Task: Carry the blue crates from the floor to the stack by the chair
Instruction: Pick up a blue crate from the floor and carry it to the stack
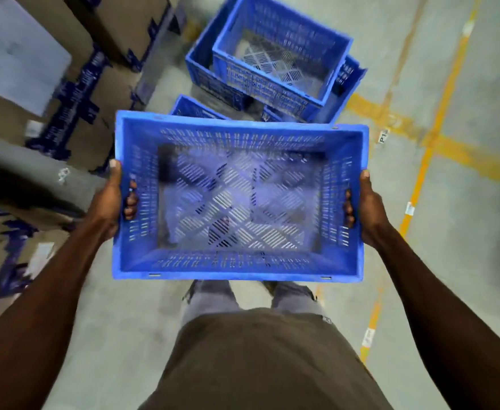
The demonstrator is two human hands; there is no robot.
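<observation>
Blue crate (239, 199) fills the centre of the frame, held level and open side up, above my legs (251, 294) and off the floor (464, 247). Nothing lies in it; the slotted base lets the floor show through.

Left hand (109, 202) at the crate's left short wall: thumb laid along the outside of the rim, fingers (130, 202) hooked through the handle slot, their tips showing inside the wall. Clamped on the crate.

Right hand (367, 208) mirrors it on the right short wall, fingers curled through that slot, thumb on the rim. Also clamped on the crate.

Upper centre of the frame: more blue crates (272, 63) on the floor, one sitting skewed inside or atop another. Edges of further crates peek out just behind the far rim of the one I carry; I cannot tell how many.

Left side of the frame: cardboard boxes (74, 93) with dark blue tape, blurred.

Right side: yellow floor lines (429, 149) crossing on grey concrete, with small white labels beside them.
</observation>
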